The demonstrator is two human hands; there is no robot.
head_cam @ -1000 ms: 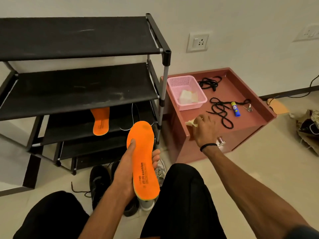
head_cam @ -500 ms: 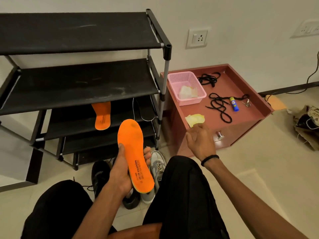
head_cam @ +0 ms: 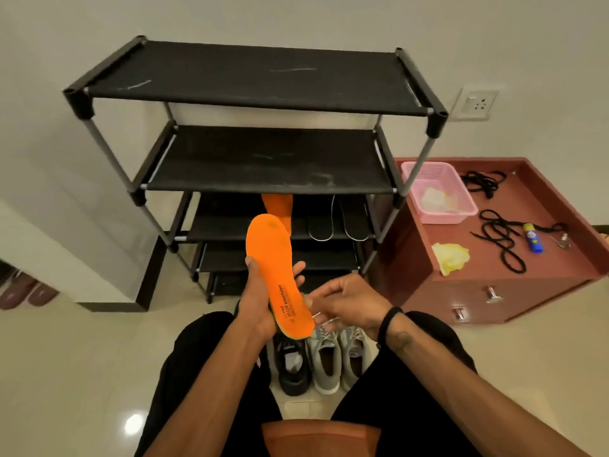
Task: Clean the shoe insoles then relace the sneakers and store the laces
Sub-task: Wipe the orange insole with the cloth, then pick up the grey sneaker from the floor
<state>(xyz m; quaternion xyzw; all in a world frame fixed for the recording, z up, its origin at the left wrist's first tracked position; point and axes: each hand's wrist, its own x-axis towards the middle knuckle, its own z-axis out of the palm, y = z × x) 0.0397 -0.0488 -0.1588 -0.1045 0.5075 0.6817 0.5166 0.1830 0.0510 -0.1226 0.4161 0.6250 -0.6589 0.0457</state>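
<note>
The right hand has left the yellow cloth on the tabletop, fingers loose and empty. The left hand grips the orange insole, likely wiped clean.

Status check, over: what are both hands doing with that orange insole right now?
Left hand grips orange insole, toe up. Right hand open, empty, fingers beside insole heel. Yellow cloth lies on red cabinet. Nothing in the way.

Bare forearms, black wristband on the right wrist, black trousers over both legs
</note>
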